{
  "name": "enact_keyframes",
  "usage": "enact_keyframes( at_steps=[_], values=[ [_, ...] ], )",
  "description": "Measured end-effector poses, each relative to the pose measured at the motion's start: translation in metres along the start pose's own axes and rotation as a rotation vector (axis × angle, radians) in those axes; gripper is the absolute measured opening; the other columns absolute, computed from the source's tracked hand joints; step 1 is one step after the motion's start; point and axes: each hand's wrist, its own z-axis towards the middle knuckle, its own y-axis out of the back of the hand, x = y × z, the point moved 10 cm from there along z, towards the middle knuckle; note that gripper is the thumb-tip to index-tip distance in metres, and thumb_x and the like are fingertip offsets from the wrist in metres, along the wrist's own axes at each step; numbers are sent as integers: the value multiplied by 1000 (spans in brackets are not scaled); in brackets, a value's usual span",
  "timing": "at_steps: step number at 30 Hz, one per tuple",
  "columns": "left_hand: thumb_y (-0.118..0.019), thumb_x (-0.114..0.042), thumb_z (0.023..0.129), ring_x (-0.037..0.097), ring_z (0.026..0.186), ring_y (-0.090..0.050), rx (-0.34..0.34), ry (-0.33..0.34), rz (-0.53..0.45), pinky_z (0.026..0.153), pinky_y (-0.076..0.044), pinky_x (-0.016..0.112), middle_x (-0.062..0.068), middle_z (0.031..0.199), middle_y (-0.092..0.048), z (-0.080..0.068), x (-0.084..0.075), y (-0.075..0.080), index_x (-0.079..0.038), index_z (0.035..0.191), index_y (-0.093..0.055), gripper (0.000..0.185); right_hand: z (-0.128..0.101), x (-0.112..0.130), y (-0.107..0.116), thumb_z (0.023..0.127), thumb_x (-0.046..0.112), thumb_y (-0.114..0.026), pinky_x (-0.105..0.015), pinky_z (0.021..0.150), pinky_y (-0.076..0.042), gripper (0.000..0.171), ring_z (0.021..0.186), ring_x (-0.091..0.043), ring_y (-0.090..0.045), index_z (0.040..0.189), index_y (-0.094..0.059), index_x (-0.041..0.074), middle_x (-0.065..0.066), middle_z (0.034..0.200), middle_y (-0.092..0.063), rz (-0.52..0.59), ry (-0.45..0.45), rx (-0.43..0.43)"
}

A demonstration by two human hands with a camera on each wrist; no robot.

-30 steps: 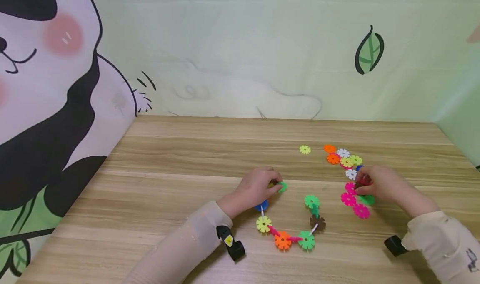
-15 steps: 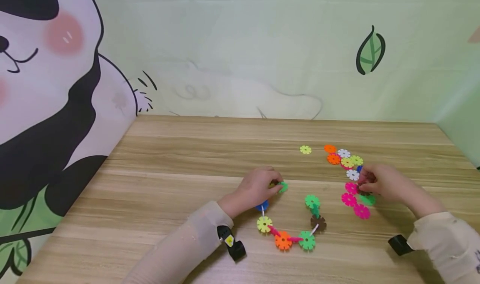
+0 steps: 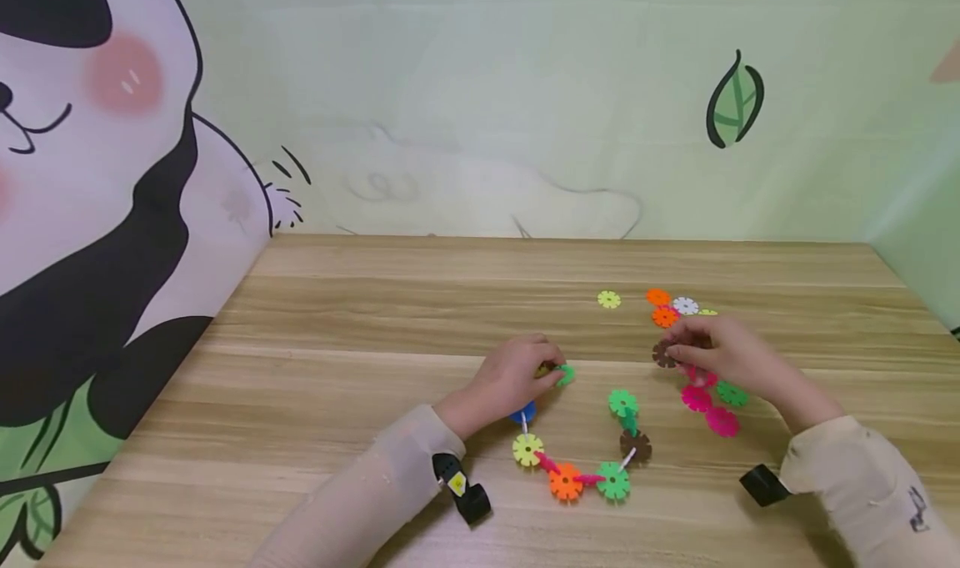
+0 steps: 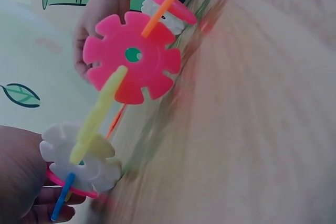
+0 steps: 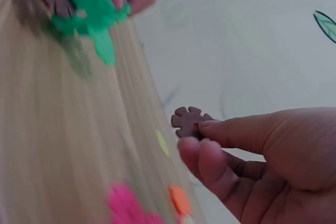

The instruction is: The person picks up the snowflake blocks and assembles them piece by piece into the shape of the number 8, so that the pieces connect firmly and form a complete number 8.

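Both hands work low over a wooden table. The person's left hand grips one end of a curved chain of snowflake discs, fingers curled round a green disc at its tip. Their right hand pinches a loose brown disc between thumb and fingertips, lifted just clear of the table, right of the chain.

It looks like the joining step: the brown disc would next need carrying left to the held end, its slot lined up edge-on with the green disc.

A loose pile of discs lies under and beside the right hand; a lone yellow disc sits farther back. The chain's free green end lies between the hands.
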Motion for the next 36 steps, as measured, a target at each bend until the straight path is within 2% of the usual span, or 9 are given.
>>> enact_keyframes(
  at_steps=[2, 6, 11, 18, 26, 36],
  values=[
    [-64, -27, 93, 8, 82, -59, -6, -4, -4, 74, -50, 18, -2, 95, -68, -1, 0, 0, -14, 101, -72, 18, 5, 4, -9, 92, 4, -60, -27, 53, -51, 19, 61, -13, -57, 109, -59, -6, -12, 81, -63, 89, 0, 13],
    [-63, -27, 93, 8, 84, -60, -21, -19, 3, 75, -51, 19, -2, 96, -68, -2, -1, 1, -14, 101, -72, 18, 15, 9, -23, 93, 5, -59, -28, 54, -52, 20, 65, -15, -60, 108, -56, -8, -13, 83, -64, 179, -12, 8],
    [-63, -27, 93, 9, 86, -62, -48, -42, 12, 76, -51, 19, -2, 97, -69, -4, -4, 5, -14, 101, -72, 17, 24, 16, -39, 94, 6, -58, -28, 58, -54, 20, 64, -12, -59, 107, -56, -9, -13, 85, -65, 224, -42, 13],
    [-64, -26, 93, 10, 85, -62, -94, -100, 51, 75, -51, 20, -2, 96, -68, -5, -9, 8, -14, 99, -72, 15, 34, 27, -58, 92, 5, -60, -26, 56, -54, 16, 59, -11, -60, 103, -60, -7, -11, 78, -66, 235, -33, 39],
    [-65, -23, 92, 11, 84, -61, -123, -133, 40, 73, -50, 20, -1, 94, -68, -6, -13, 7, -13, 98, -72, 14, 37, 31, -71, 94, 0, -55, -24, 56, -54, 16, 62, -11, -61, 104, -58, -12, -16, 83, -67, 284, -39, 62],
    [-67, -16, 90, 12, 78, -61, -246, -202, 38, 70, -50, 21, 0, 85, -66, -12, -20, 16, -10, 92, -72, 8, 39, 30, -78, 95, -1, -53, -22, 62, -56, 18, 63, -8, -61, 105, -56, -16, -15, 84, -65, 381, -76, 66]
  ],
)
